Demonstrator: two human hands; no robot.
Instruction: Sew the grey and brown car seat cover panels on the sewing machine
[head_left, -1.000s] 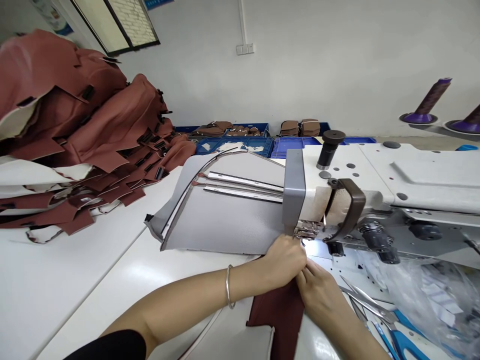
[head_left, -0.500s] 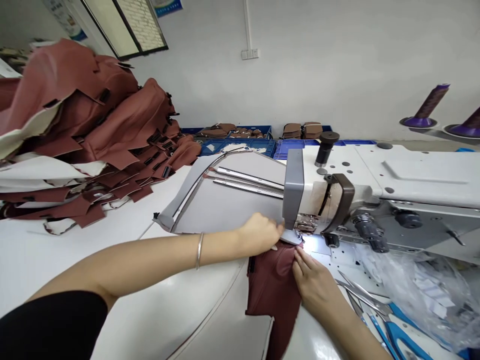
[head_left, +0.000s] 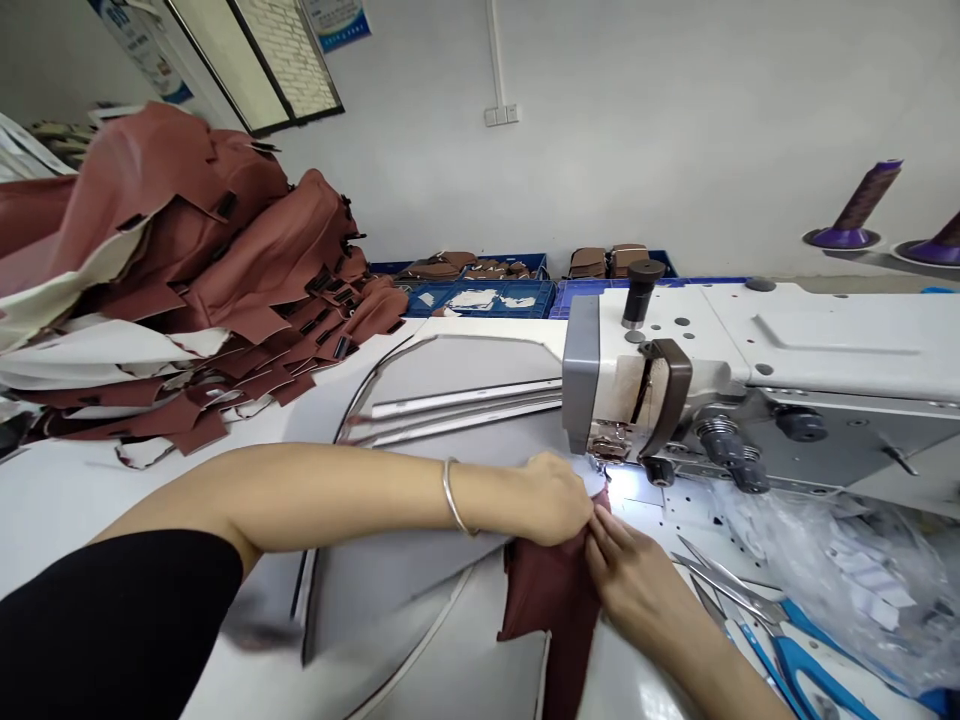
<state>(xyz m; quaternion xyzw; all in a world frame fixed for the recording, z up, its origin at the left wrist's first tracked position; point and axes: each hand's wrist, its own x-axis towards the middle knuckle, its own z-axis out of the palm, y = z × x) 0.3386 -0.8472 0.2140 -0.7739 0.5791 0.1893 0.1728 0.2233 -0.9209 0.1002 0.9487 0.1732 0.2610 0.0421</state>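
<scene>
We find the sewing machine head (head_left: 583,375) blocking the way ahead, scissors (head_left: 772,610) and plastic bags (head_left: 840,570) crowding the right, and bare worktop (head_left: 67,510) open at the far left, below a leather pile (head_left: 247,250).

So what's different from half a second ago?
The grey panel has swung, its far-left end coming toward the person. The left hand has moved right, up against the right hand. The right hand stayed at the maroon piece by the sewing machine's needle area.
</scene>
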